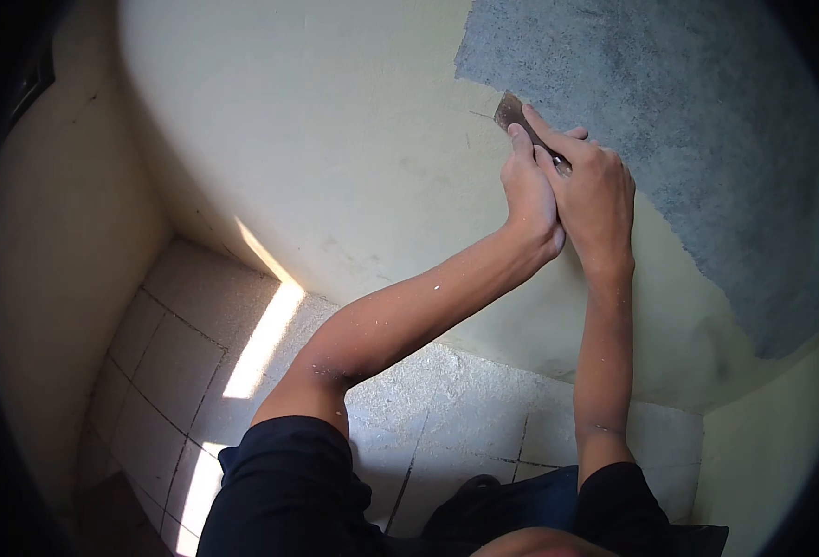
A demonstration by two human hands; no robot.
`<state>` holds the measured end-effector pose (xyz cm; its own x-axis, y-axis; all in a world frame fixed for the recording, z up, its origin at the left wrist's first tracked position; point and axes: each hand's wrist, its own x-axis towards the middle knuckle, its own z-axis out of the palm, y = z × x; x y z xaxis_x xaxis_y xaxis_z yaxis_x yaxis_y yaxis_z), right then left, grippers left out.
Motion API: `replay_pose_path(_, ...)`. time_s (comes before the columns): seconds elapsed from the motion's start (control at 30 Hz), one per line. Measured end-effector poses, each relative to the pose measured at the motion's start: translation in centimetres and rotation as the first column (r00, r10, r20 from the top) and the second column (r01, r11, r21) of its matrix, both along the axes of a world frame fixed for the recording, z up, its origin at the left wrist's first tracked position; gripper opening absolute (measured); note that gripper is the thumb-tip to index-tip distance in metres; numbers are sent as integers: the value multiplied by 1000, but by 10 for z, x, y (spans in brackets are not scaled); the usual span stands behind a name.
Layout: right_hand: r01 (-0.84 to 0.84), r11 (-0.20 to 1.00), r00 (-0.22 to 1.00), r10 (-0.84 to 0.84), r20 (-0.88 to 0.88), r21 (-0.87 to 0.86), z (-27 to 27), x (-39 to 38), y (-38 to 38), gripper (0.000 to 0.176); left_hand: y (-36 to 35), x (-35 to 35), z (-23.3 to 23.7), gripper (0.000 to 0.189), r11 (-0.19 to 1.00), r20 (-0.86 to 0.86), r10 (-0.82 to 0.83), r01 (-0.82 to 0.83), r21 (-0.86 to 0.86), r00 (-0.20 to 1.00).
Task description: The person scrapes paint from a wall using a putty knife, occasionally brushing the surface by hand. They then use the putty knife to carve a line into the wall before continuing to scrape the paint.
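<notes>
Both my hands are closed on a scraper (509,111) with a flat, dull blade. Its blade tip lies against the pale painted wall (335,121), just below the edge of a bare grey patch (651,102). My right hand (597,190) wraps the handle, index finger stretched along the tool toward the blade. Left of it, my left hand (528,190) presses in against the tool, thumb up near the blade. Most of the handle is hidden by my fingers. Small pale flecks stick to my left forearm.
Below the wall runs a tiled floor (182,357), strewn with pale flakes (428,385) along the wall's foot. Side walls stand at left (66,213) and right (780,436). A strip of sunlight (265,339) crosses the tiles. A dark object (117,515) shows at the lower left.
</notes>
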<state>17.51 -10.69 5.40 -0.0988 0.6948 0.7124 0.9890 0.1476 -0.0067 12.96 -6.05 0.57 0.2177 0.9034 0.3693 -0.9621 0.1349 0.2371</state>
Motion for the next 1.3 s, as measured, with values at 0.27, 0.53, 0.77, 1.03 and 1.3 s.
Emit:
replay_pose_path(0.27, -2, 998, 999, 0, 36, 62, -12, -12, 8, 41, -8, -29, 0, 69, 998, -64, 37, -33, 60, 997)
replay_pose_path(0.53, 100, 992, 995, -101, 19, 72, -18, -40, 11, 43, -4, -55, -2, 70, 998, -140, 3, 6, 63, 990)
replay_pose_path(0.77, 84, 995, 996, -84, -9, 44, -17, -49, 16, 41, -3, -59, -2, 70, 999, -108, 41, -37, 39, 993)
replay_pose_path(1.03, -67, 993, 997, 70, -30, 97, -31, -26, 30, 40, 28, -41, -16, 71, 999, -138, -43, 39, -38, 990)
replay_pose_path(1.3, -18, 999, 1000, 19, -13, 36, -19, -23, 21, 41, 29, -32, -16, 78, 999, -170, -33, 36, 12, 985)
